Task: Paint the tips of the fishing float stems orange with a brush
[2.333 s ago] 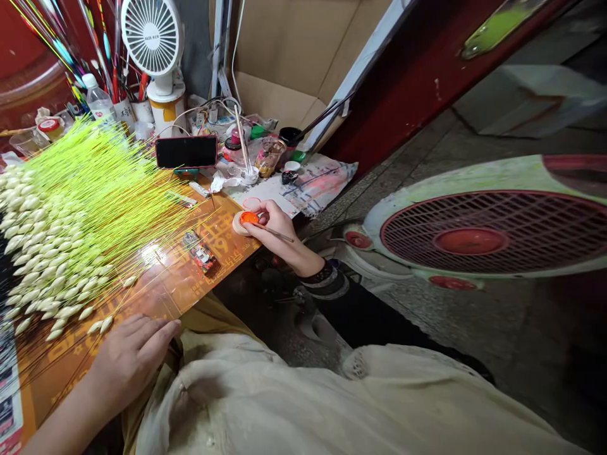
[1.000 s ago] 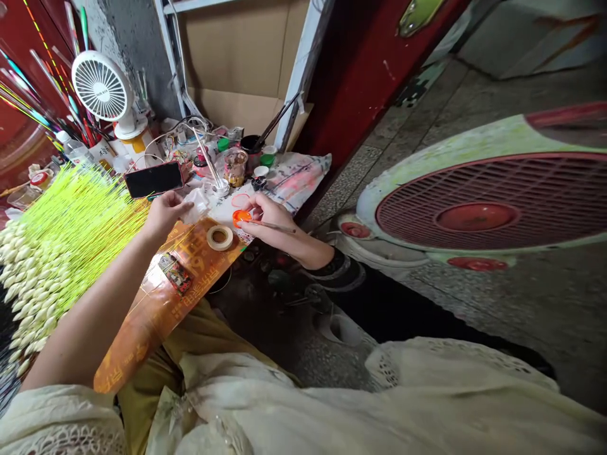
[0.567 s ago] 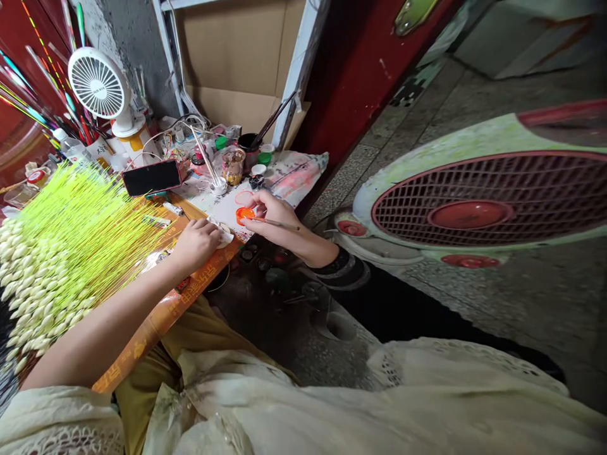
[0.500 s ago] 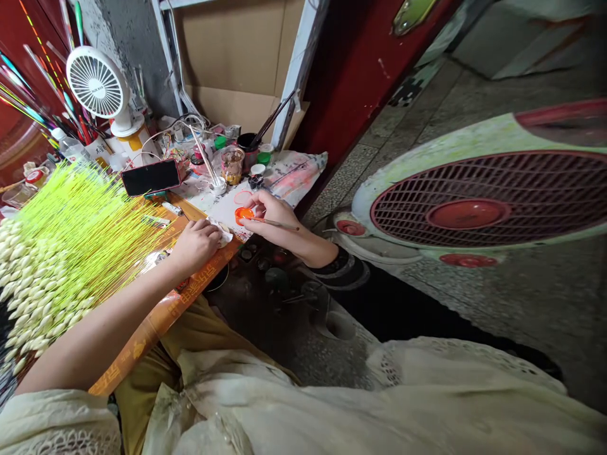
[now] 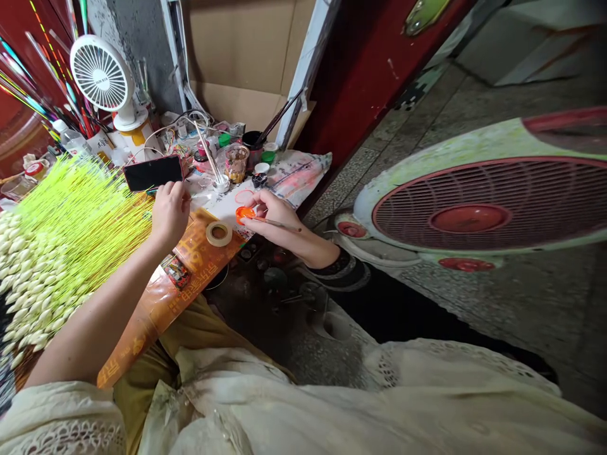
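Observation:
My right hand [image 5: 275, 218] is closed at the table's right edge. It pinches a small cap of orange paint [image 5: 244, 215], and a thin brush [image 5: 279, 224] lies across its fingers, pointing right. My left hand [image 5: 171, 212] hovers over the orange table top [image 5: 190, 268] with its fingers curled, just below a black phone [image 5: 153, 172]; whatever it holds is hidden. A roll of beige tape [image 5: 219, 234] lies flat between my two hands.
A dense bundle of yellow-green stems with white tips [image 5: 66, 221] covers the table's left. At the back stand a white desk fan [image 5: 101, 72], jars [image 5: 236, 163], small paint caps and brushes on stained paper [image 5: 296, 174]. A large floor fan [image 5: 474, 208] lies to the right.
My left hand lifted off the tape roll and moved back left toward the phone, leaving the roll uncovered. My right hand has kept the orange cap and brush in place.

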Demonstrator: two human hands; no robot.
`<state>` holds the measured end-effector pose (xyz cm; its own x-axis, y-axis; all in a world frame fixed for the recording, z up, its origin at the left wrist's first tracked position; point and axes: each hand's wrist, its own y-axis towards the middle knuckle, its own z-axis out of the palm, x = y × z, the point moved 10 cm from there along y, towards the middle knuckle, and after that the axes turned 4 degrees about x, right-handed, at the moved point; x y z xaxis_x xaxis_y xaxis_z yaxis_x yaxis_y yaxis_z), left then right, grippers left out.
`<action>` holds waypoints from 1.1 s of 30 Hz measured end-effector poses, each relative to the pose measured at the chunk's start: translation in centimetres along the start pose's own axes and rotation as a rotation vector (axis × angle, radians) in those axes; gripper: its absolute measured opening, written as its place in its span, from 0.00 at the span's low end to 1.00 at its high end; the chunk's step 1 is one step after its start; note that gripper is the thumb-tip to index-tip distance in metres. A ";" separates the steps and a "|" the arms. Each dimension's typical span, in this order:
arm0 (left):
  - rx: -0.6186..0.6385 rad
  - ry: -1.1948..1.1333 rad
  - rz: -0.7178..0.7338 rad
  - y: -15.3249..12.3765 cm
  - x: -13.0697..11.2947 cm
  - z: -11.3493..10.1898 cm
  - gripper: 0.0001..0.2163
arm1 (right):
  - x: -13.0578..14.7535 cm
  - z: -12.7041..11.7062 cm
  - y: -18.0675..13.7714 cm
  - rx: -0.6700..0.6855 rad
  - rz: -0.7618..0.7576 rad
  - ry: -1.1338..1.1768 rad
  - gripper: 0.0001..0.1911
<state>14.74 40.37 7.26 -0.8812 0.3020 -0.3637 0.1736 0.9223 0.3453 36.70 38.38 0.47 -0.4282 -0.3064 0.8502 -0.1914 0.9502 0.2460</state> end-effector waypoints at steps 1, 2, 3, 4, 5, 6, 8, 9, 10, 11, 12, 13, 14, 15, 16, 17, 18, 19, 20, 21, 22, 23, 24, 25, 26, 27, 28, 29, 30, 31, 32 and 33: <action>0.005 0.005 0.023 0.1 -0.2 -0.1 0.05 | -0.1 0.0 0.0 0.001 -0.003 -0.001 0.16; 0.043 -0.009 0.019 0.1 -0.2 0.3 0.05 | -0.1 0.0 0.0 0.001 -0.004 0.000 0.16; 0.104 -0.040 -0.012 0.0 0.0 1.1 0.06 | -0.2 0.0 0.0 0.001 -0.003 0.000 0.16; 0.174 -0.082 -0.062 -0.3 0.4 2.0 0.08 | -0.3 0.0 0.0 0.002 0.000 0.002 0.17; 0.242 -0.127 -0.118 -0.6 0.8 3.1 0.09 | -0.4 0.0 0.0 0.003 0.003 0.002 0.17; 0.299 -0.172 -0.171 -1.0 1.1 4.0 0.10 | -0.5 0.0 0.0 0.003 0.004 0.002 0.17; 0.360 -0.248 -0.254 -1.7 1.7 5.3 0.10 | -0.5 0.0 -0.1 0.003 -0.002 -0.004 0.18; 0.366 -0.269 -0.281 -1.9 2.0 5.7 0.09 | -0.4 0.0 -0.1 0.003 -0.009 -0.009 0.18; 0.360 -0.277 -0.302 -2.0 2.2 5.9 0.08 | -0.4 0.0 -0.2 0.003 -0.016 -0.014 0.18; 0.347 -0.276 -0.320 -2.0 2.5 5.9 0.07 | -0.3 0.0 -0.2 0.003 -0.020 -0.018 0.17; 0.332 -0.270 -0.336 -2.0 2.8 5.9 0.07 | -0.3 0.0 -0.2 0.003 -0.023 -0.019 0.18; 0.323 -0.267 -0.345 -1.9 3.0 5.9 0.08 | -0.3 0.0 -0.2 0.005 -0.023 -0.018 0.18; 0.316 -0.275 -0.349 -1.8 3.2 5.9 0.09 | -0.4 0.0 -0.2 0.004 -0.022 -0.014 0.18; 0.306 -0.291 -0.345 -1.7 3.2 5.8 0.10 | -0.5 0.0 -0.1 0.004 -0.020 -0.010 0.19; 0.290 -0.303 -0.332 -1.6 3.2 5.7 0.10 | -0.6 0.0 0.0 0.005 -0.018 -0.006 0.19; 0.259 -0.302 -0.308 -1.4 3.0 5.5 0.09 | -0.8 0.1 0.1 0.004 -0.012 -0.003 0.18; 0.218 -0.283 -0.274 -1.4 2.7 5.2 0.06 | -1.0 0.1 0.2 0.000 -0.003 -0.001 0.18; 0.176 -0.247 -0.232 -1.3 2.3 4.8 0.04 | -1.3 0.1 0.3 -0.006 0.008 0.000 0.18; 0.146 -0.201 -0.185 -1.4 1.6 4.6 0.04 | -1.5 0.1 0.3 -0.010 0.016 -0.001 0.17; 0.143 -0.154 -0.130 -1.7 0.8 4.6 0.04 | -1.6 0.0 0.3 -0.014 0.021 -0.001 0.17; 0.172 -0.113 -0.068 -2.1 -0.2 5.0 0.03 | -1.6 0.0 0.3 -0.017 0.021 -0.001 0.17; 0.228 -0.076 -0.001 -2.6 -1.3 5.7 0.02 | -1.6 -0.1 0.3 -0.020 0.019 -0.002 0.17; 0.297 -0.037 0.069 -3.3 -2.4 6.5 0.03 | -1.5 -0.3 0.2 -0.022 0.014 -0.002 0.18; 0.360 0.008 0.138 -4.2 -3.5 7.2 0.05 | -1.3 -0.4 0.1 -0.022 0.010 -0.002 0.18; 0.405 0.058 0.200 -5.0 -4.4 7.7 0.08 | -1.2 -0.5 0.0 -0.024 0.007 -0.003 0.18; 0.427 0.109 0.250 -5.8 -5.2 7.9 0.12 | -1.0 -0.6 0.0 -0.023 0.004 -0.006 0.18; 0.428 0.156 0.288 -6.4 -5.8 7.8 0.15 | -0.8 -0.6 0.0 -0.021 0.001 -0.010 0.18; 0.416 0.193 0.312 -6.8 -6.1 7.6 0.16 | -0.6 -0.6 0.0 -0.019 -0.004 -0.011 0.18; 0.399 0.221 0.322 -7.0 -6.3 7.4 0.15 | -0.4 -0.5 0.1 -0.015 -0.009 -0.010 0.18; 0.382 0.238 0.320 -7.0 -6.3 7.1 0.13 | -0.3 -0.5 0.2 -0.017 -0.012 -0.007 0.18; 0.366 0.247 0.311 -7.0 -6.1 6.9 0.12 | -0.2 -0.4 0.3 -0.020 -0.014 -0.002 0.18; 0.350 0.251 0.297 -6.7 -5.9 6.8 0.11 | -0.2 -0.3 0.4 -0.023 -0.014 0.002 0.19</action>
<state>21.72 34.01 1.22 -0.8424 0.5354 -0.0611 0.5308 0.8440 0.0766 36.99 38.89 0.57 -0.4239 -0.3197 0.8474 -0.1770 0.9468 0.2686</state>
